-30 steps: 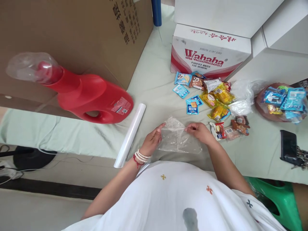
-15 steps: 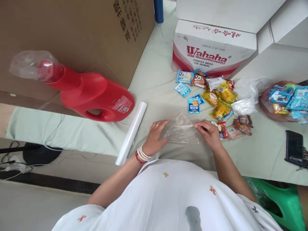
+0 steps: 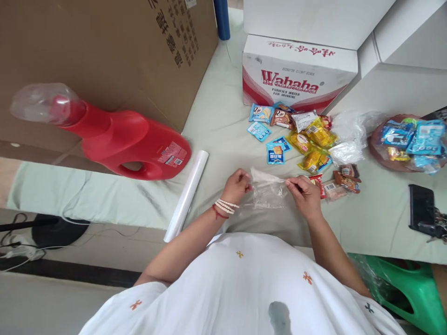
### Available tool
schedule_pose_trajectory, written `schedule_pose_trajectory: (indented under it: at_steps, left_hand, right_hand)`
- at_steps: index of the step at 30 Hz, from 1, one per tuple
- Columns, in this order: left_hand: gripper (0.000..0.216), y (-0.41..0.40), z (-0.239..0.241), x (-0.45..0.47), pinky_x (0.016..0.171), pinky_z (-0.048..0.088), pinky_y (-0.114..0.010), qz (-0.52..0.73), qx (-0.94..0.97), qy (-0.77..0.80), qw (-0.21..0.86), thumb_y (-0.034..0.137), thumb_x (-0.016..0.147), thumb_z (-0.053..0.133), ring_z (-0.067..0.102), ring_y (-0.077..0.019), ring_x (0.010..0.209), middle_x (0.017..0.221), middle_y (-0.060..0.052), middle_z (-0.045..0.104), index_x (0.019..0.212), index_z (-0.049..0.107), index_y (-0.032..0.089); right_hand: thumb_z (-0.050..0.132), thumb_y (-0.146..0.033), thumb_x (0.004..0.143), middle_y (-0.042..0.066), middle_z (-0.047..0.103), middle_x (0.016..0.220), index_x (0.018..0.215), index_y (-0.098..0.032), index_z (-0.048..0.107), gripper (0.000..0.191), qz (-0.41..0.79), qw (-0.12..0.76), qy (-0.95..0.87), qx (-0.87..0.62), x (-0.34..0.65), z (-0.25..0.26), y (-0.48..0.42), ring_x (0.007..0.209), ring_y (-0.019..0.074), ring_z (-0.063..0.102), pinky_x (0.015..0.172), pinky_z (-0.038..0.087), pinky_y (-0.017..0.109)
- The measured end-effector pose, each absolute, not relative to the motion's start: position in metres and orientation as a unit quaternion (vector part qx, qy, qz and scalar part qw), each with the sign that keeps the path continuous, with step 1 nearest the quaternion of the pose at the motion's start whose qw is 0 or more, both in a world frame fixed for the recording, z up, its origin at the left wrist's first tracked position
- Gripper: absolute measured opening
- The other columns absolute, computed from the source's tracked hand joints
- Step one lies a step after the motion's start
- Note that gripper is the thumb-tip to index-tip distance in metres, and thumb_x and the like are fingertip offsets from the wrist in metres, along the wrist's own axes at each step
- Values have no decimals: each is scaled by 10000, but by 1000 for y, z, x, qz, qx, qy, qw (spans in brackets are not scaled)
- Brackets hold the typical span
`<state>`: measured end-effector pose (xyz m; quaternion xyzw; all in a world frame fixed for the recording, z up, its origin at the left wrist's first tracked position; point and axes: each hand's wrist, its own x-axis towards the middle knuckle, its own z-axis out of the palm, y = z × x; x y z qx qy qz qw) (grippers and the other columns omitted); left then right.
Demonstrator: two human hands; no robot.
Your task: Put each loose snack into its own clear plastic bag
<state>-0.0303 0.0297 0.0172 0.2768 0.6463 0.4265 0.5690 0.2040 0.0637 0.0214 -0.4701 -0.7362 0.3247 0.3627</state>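
Observation:
A clear plastic bag (image 3: 268,194) is stretched between my two hands, low over the cloth-covered surface. My right hand (image 3: 306,194) pinches its upper right corner between thumb and fingers. At the bag's left side, the fingers of my left hand (image 3: 236,188) are curled closed on its edge. Just beyond the bag lie blue snack packets (image 3: 275,153), with yellow-wrapped snacks (image 3: 316,160) to their right. Close by my right hand are a red packet (image 3: 317,185) and brown-wrapped snacks (image 3: 347,179).
A roll of plastic film (image 3: 186,195) and a red detergent bottle (image 3: 139,146) are on the left, by a large cardboard box (image 3: 104,51). A Wahaha carton (image 3: 296,77) stands behind. On the right are crumpled clear plastic (image 3: 349,139), a snack-filled bowl (image 3: 377,151) and a phone (image 3: 422,209).
My left hand has gone from spread fingers to closed on the bag's left edge, moving slightly up and right. The bag's upper edge is now drawn straighter. My right hand keeps its pinch.

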Motion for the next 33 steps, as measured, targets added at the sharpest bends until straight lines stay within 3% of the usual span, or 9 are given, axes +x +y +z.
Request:
schedule_pose_trajectory:
  at_steps: [3, 6, 9, 15, 22, 26, 29, 31, 33]
  left_hand:
    - [156, 28, 13, -31, 590, 495, -248, 485, 129, 624, 599, 297, 857, 574, 600, -128, 565, 592, 86, 461, 827, 433, 238]
    - [200, 30, 11, -27, 444, 349, -176, 513, 56, 620, 591, 279, 844, 598, 444, -70, 425, 606, 99, 435, 831, 402, 242]
    - [223, 33, 11, -22, 384, 199, -167, 523, 57, 624, 577, 314, 869, 606, 300, -46, 372, 594, 107, 375, 830, 398, 243]
    - [307, 28, 16, -28, 366, 167, -166, 548, 98, 601, 573, 433, 881, 667, 269, -44, 403, 613, 96, 363, 829, 438, 234]
    - [448, 11, -1, -53, 392, 239, -156, 591, 189, 581, 527, 603, 828, 730, 275, -57, 464, 634, 92, 344, 860, 476, 235]
    - [414, 8, -14, -66, 386, 223, -183, 580, 198, 623, 486, 630, 894, 614, 242, -80, 441, 594, 97, 300, 869, 454, 249]
    - [353, 9, -18, -71, 424, 306, -211, 557, 212, 676, 433, 595, 939, 545, 346, -103, 466, 647, 72, 399, 939, 461, 253]
    - [321, 8, -15, -72, 556, 448, -259, 553, 231, 711, 369, 523, 924, 599, 488, -128, 592, 815, 16, 527, 1034, 480, 246]
    - [396, 6, -7, -72, 832, 521, -370, 521, 301, 759, 247, 435, 876, 681, 605, -211, 906, 1093, -87, 587, 1163, 514, 220]
  right_hand:
    - [672, -376, 958, 12, 649, 755, 905, -223, 765, 187, 359, 344, -714, -493, 208, 14, 52, 669, 152, 557, 635, 438, 285]
    - [693, -401, 931, 7, 637, 749, 890, -223, 770, 198, 410, 327, -686, -506, 205, 7, 38, 673, 145, 541, 643, 430, 281]
    - [742, -476, 864, -13, 586, 691, 869, -214, 759, 263, 503, 333, -582, -546, 201, 1, 29, 605, 122, 478, 573, 391, 260]
    - [882, -523, 663, -83, 436, 589, 799, -195, 694, 402, 633, 382, -335, -584, 221, 0, 38, 451, 48, 239, 417, 196, 209]
    - [853, -453, 744, -8, 687, 796, 891, -209, 764, 298, 423, 507, -453, -598, 252, 9, 53, 709, 134, 577, 683, 474, 269]
    - [712, -507, 880, 26, 701, 867, 996, -209, 752, 323, 415, 404, -555, -598, 253, 9, 62, 761, 168, 604, 758, 499, 318]
    - [601, -503, 950, 107, 687, 1018, 1155, -187, 713, 393, 247, 358, -653, -620, 242, 19, 63, 914, 246, 618, 842, 508, 407]
    - [563, -440, 979, 159, 653, 1125, 1189, -180, 691, 357, 108, 377, -691, -607, 228, 30, 59, 1078, 301, 588, 955, 478, 469]
    - [508, -364, 1015, 154, 654, 1110, 1182, -206, 686, 291, 94, 346, -757, -545, 211, 38, 52, 1087, 299, 581, 985, 464, 468]
